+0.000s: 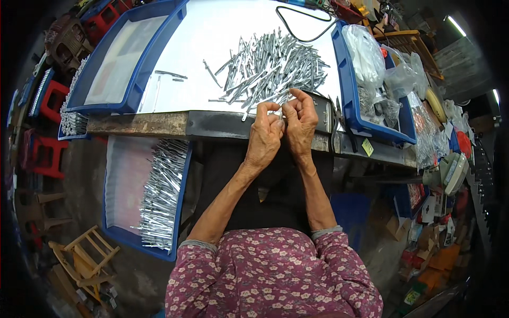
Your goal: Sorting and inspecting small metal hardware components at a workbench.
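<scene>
Silver strips (275, 61) are lying in a pile on the white table (196, 42), just past both hands and away from the flowery shirt (275, 265), with their long sides pointing many ways. The left hand (266, 132) and right hand (301, 124) are pinching a small shiny bit (277, 112) between them, but I cannot tell how its long side is pointing. The right fingertips are reaching closer to the pile.

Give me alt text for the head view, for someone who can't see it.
A person's left hand and right hand are curled close together in front of a large pile of thin metal strips on a white tabletop. A blue tray stands left of it, another blue tray right; a third blue tray, lower left, holds more strips.
</scene>
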The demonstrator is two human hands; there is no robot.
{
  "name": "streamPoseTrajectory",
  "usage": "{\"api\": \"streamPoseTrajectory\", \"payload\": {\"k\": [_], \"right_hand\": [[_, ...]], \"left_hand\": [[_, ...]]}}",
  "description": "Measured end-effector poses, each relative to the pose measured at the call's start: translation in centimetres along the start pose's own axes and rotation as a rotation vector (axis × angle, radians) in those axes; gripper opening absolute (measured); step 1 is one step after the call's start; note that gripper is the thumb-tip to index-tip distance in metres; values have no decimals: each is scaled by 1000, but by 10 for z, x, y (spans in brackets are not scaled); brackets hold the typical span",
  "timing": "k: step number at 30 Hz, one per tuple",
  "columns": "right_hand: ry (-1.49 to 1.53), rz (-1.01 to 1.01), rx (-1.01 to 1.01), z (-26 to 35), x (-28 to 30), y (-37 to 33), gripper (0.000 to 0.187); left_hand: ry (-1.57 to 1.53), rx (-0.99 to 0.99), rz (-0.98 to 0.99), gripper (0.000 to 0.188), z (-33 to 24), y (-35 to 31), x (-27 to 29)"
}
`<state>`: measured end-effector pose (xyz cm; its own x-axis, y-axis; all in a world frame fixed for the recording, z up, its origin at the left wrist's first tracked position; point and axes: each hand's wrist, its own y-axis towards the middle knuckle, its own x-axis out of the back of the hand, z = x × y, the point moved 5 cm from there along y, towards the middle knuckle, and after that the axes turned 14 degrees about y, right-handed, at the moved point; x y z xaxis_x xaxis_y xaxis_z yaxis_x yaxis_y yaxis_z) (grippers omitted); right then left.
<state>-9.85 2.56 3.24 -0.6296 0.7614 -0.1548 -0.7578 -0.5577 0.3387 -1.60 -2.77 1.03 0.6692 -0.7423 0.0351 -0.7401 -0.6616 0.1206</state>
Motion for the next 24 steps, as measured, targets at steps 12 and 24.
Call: {"api": "streamPoseTrajectory", "payload": {"k": [12,24], "right_hand": [[-178,-51,193,6,-12,7,27],[-316,53,62,16,39,22,20]], "left_hand": [[140,-104,-133,19,-5,3,5],[508,-151,-228,14,-17,36,51]]}}
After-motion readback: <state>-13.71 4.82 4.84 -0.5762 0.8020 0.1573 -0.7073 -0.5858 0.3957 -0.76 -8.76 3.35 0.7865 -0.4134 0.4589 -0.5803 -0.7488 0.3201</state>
